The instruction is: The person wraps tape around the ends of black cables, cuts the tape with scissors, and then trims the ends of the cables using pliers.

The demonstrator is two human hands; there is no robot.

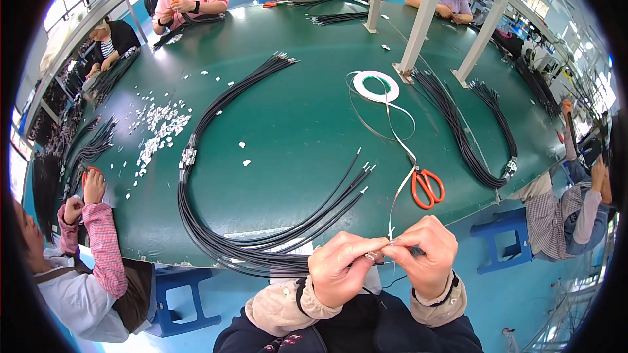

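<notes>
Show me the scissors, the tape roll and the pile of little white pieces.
scissors (426,186): head view, on the orange handles.
tape roll (375,85): head view, on its white ring.
white pieces (159,129): head view, middle of the pile.

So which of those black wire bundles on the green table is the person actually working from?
The big looped bundle at the near edge: its wires run into the left hand. The bundle by the scissors lies untouched.

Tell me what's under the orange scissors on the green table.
A thin pale tape strip passes under the orange scissors, running from the tape roll toward the right hand. Under that lies green table; the blades' underside is hidden.
</notes>
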